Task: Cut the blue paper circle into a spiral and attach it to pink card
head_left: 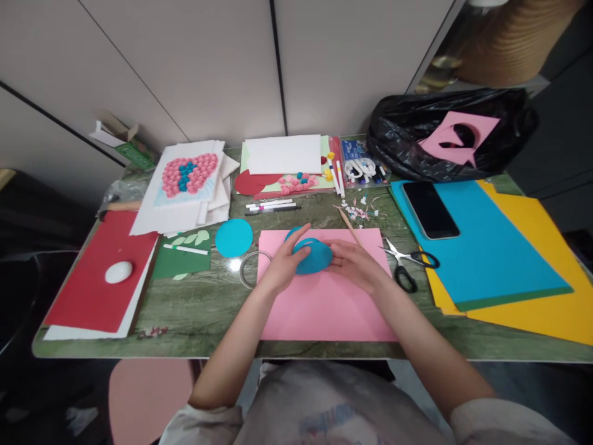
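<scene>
Both hands meet over a pink paper sheet point(324, 303) on the green table. My left hand point(283, 266) grips the left side of a folded blue paper circle point(314, 256), thumb on top. My right hand point(356, 264) pinches its right side with the fingers curled. A second blue paper circle point(234, 237) lies flat to the left, beside a clear tape ring point(250, 270).
Scissors point(410, 259) lie right of the pink sheet, with a phone point(430, 210) on blue and yellow paper sheets point(509, 266). A black bag point(445, 133) sits at the back right. Red paper with a white oval point(119, 272) is at left. Pens and paper-rose crafts line the back.
</scene>
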Tool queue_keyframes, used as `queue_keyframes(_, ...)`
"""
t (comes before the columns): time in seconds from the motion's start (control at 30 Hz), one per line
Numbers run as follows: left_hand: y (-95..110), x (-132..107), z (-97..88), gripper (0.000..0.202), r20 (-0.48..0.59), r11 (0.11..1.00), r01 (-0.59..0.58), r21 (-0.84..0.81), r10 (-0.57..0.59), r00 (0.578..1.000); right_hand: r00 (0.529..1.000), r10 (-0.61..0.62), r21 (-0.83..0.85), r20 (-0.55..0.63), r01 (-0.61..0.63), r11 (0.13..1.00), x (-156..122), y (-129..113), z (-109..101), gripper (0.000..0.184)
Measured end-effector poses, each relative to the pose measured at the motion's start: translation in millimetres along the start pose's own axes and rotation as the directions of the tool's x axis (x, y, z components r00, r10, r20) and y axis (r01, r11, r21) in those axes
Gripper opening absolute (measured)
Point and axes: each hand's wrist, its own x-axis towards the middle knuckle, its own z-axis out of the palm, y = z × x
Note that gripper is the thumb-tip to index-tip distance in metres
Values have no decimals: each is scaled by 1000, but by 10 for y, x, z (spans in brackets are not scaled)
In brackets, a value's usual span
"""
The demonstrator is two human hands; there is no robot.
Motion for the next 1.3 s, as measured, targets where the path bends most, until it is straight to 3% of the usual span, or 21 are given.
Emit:
queue_keyframes(0.17, -19, -13, -9, 50, 52, 998, 40, 51, -42, 998, 986, -124, -141, -115, 107, 984, -5, 19, -35, 36)
queue_keyframes(0.3, 49, -11, 1, 53, 135, 996, 71, 46, -77, 988, 982, -176, -319, -66, 147, 936, -47, -26, -27, 41)
queue_keyframes(0.43, 100, 33, 47, 40, 170, 970, -63, 235, 22, 985, 988, -155, -381, 14, 149, 912, -51, -20, 13, 41)
queue_keyframes(0.63, 160, 34, 117, 34, 195, 720, -277, 636, 197, 961, 988, -123, -472, -92, 65, 879, -17, 11, 28, 28)
queue_keyframes(0.73, 190, -45, 60, 34, 163, 617, -322, 718, 300, 940, 977, -168, -489, -130, 84, 868, -38, -16, -3, 28)
queue_keyframes(0.8, 176, -152, -21, 34, 101, 598, -337, 727, 393, 914, 969, -194, -472, -153, 101, 876, -71, -47, -17, 28)
queue_keyframes(0.87, 106, -314, -117, 32, -62, 718, -265, 644, 394, 917, 966, -191, -419, -172, 104, 902, -120, -87, -11, 29)
queue_keyframes(0.9, 47, -413, -162, 31, -140, 809, -193, 555, 320, 937, 967, -187, -390, -171, 108, 915, -150, -109, 1, 29)
queue_keyframes(0.97, -105, -627, -222, 33, -135, 940, 6, 342, 42, 990, 969, -198, -362, -145, 134, 923, -222, -153, 44, 27)
queue_keyframes(1.0, -188, -730, -229, 37, -68, 962, 144, 232, -132, 989, 969, -210, -358, -127, 153, 921, -262, -173, 75, 26)
queue_keyframes(1.03, -267, -820, -218, 44, 39, 949, 292, 117, -299, 954, 970, -219, -353, -107, 169, 920, -304, -190, 110, 25)
queue_keyframes(1.1, -390, -936, -141, 58, 305, 846, 524, -96, -476, 825, 974, -215, -308, -64, 186, 933, -387, -214, 189, 23)
queue_keyframes(1.13, -428, -954, -80, 62, 398, 788, 584, -197, -480, 782, 978, -204, -264, -38, 187, 946, -423, -220, 228, 22)
queue_keyframes(1.17, -449, -944, -10, 63, 443, 736, 594, -325, -436, 783, 982, -187, -212, -7, 181, 960, -453, -222, 264, 21)
queue_keyframes(1.23, -443, -858, 129, 62, 438, 630, 532, -566, -316, 841, 988, -151, -122, 41, 155, 980, -489, -214, 317, 20)
queue_keyframes(1.3, -399, -723, 233, 68, 344, 577, 392, -717, -197, 918, 989, -141, -71, 39, 144, 987, -494, -195, 336, 20)
